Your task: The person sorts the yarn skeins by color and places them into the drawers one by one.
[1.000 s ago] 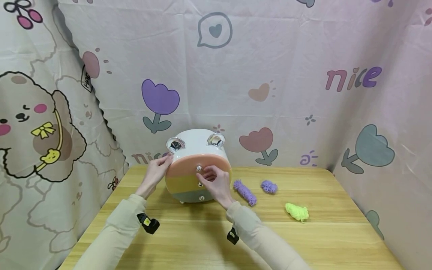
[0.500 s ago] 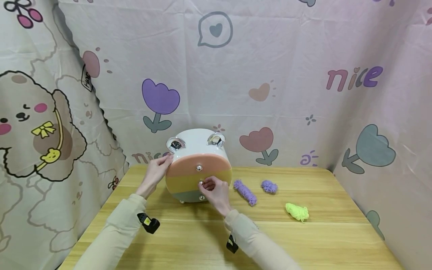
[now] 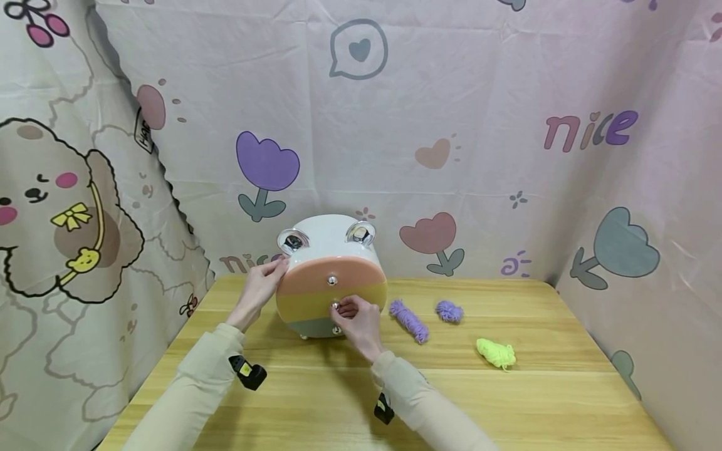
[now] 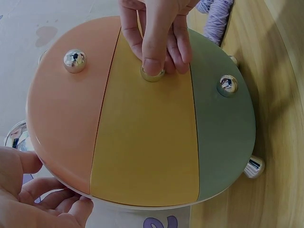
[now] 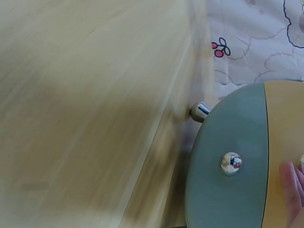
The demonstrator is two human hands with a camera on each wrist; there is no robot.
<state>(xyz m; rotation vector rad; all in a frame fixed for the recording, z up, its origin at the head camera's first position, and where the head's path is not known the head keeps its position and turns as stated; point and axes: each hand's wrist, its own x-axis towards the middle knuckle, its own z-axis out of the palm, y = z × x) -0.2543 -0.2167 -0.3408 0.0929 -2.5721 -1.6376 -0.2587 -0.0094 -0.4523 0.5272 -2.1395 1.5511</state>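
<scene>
A small rounded drawer cabinet (image 3: 329, 241) stands on the table, with a white body and silver ring-shaped eyes on top. Its front has an orange drawer (image 4: 66, 114), a yellow drawer (image 4: 145, 142) and a green drawer (image 4: 223, 137), each with a round silver knob. My right hand (image 3: 361, 322) pinches the middle knob (image 4: 153, 78) on the yellow drawer, thumb in front. All three drawer fronts look flush. My left hand (image 3: 261, 289) touches the cabinet's upper left edge with thumb and loosely bent fingers. In the right wrist view, only some fingertips (image 5: 290, 183) show.
Right of the cabinet lie a long purple yarn bundle (image 3: 409, 322), a small purple yarn bundle (image 3: 449, 312) and a neon-yellow yarn bundle (image 3: 496, 354). A printed cloth (image 3: 361, 125) hangs behind the wooden table (image 3: 316, 401).
My right hand has come down from beside the top knob to the middle one and pinches it. The left hand and the cabinet have stayed put.
</scene>
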